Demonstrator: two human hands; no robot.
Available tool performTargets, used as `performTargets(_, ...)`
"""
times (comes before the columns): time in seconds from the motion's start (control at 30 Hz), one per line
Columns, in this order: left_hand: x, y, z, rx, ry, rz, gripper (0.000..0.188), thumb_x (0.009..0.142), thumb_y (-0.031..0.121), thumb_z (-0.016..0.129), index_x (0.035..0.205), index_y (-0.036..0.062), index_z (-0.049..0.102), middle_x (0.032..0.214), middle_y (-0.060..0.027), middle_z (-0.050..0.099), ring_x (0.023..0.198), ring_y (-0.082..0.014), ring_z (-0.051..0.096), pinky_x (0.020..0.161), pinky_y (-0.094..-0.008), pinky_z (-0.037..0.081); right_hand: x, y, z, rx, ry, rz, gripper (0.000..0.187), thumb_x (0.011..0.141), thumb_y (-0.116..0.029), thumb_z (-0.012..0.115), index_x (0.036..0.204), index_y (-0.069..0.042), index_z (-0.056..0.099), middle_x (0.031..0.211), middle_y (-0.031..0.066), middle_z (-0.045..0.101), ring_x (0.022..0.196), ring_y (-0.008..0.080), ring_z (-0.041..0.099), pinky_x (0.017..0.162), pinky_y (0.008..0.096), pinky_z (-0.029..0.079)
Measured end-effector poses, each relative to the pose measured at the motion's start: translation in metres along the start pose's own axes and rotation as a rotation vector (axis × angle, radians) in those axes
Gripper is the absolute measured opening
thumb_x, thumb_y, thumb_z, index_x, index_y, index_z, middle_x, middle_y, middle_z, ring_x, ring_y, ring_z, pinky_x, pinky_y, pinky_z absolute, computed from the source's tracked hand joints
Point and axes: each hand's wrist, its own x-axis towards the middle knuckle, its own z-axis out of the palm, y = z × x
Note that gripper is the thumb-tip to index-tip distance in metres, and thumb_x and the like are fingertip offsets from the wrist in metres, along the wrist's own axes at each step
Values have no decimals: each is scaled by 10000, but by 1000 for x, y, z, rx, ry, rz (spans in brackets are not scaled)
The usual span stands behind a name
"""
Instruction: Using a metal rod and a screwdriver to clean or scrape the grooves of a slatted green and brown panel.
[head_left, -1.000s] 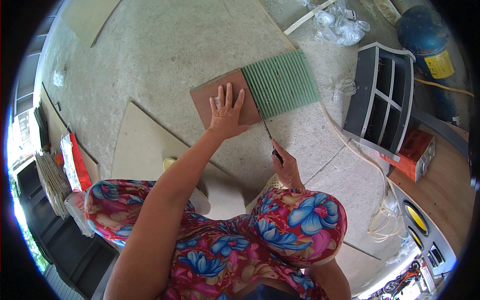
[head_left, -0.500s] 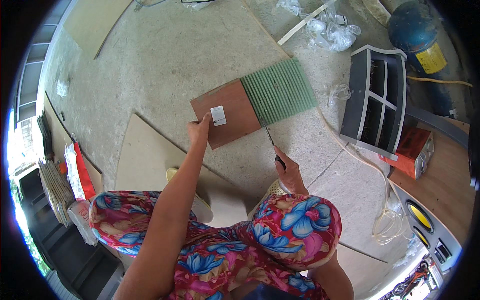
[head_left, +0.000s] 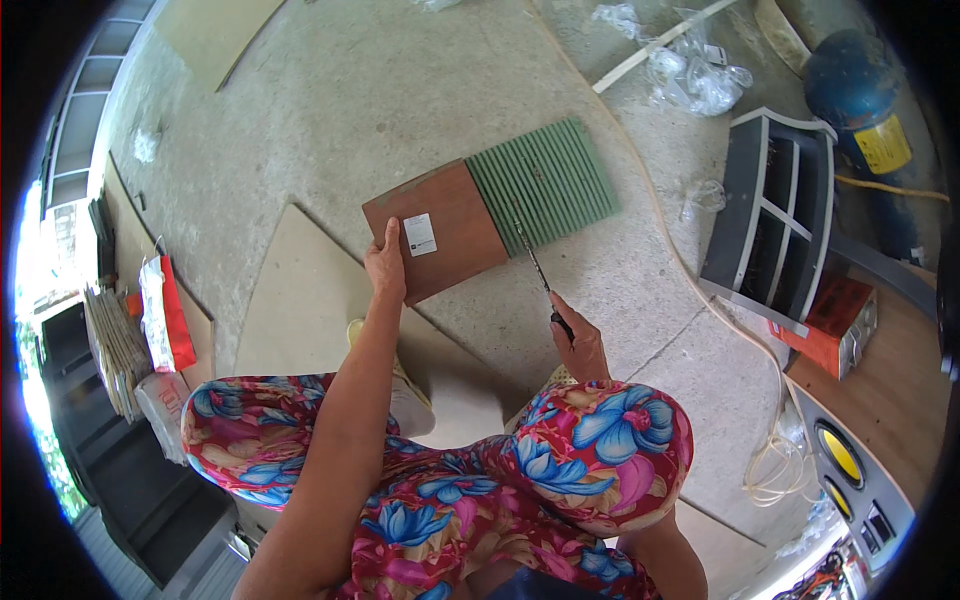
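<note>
A reddish-brown flat box or panel (head_left: pixel 455 240) with a white label (head_left: pixel 420 234) is tilted slightly, in front of me. My left hand (head_left: pixel 385 265) grips its left edge, thumb lying on top near the label. From the panel's right side extends a green ridged sheet (head_left: pixel 550 180); I cannot tell whether the two are joined. Closed round a black handle, my right hand (head_left: pixel 580 345) holds a slim dark metal tool (head_left: pixel 536 268). Its tip reaches the sheet's near edge, close to the panel's corner. The tool's exact kind is unclear.
A tan board (head_left: pixel 300 290) lies on the concrete floor under my left side. To the right stand a grey slotted unit (head_left: pixel 770 210), a red box (head_left: pixel 840 325) and a blue tank (head_left: pixel 850 80). A pale cable (head_left: pixel 665 220) curves along the floor near clear plastic bags (head_left: pixel 695 75).
The panel and green sheet have shifted left with my left hand, away from the pale cable. The tool stays at the sheet's near edge. The whole view has turned slightly.
</note>
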Motion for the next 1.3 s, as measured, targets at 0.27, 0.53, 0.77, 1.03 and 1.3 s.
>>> performTargets(0.27,9,-16,-65,-13,114,-49,650,786,487,688,1089,-79,594,982,-153,644,889,-217,599,798,-341,474,32,-21,50,-129,-119,-29,471,860,-147,553,1320,-218,481,846,201,598,804,377,604,697,445,471)
performTargets(0.53,25,-36,-92,90,198,-51,735,764,530,690,1111,-107,570,1022,-188,632,934,-251,596,826,-351,467,83,-53,84,-268,-182,-56,478,875,-175,547,1341,-233,454,855,190,603,808,375,605,724,459,473)
performTargets(0.77,36,-51,-107,24,227,-150,826,748,555,692,1134,-156,525,1123,-236,582,1027,-289,568,875,-362,449,124,-88,97,-135,-307,102,432,878,-191,556,1306,-190,495,934,227,632,870,385,615,756,438,475)
performTargets(1.03,38,-57,-132,146,276,0,772,743,590,672,1026,-125,599,987,-219,634,937,-279,602,830,-367,464,65,-73,54,-120,-388,86,427,876,-180,551,1299,-152,497,968,230,630,891,379,619,747,406,485)
performTargets(1.3,27,-49,-129,212,278,37,765,724,602,675,976,-116,603,908,-218,645,868,-306,616,801,-382,471,115,-123,24,11,-358,238,480,904,-107,496,1375,-167,423,790,81,591,662,103,591,503,261,478)
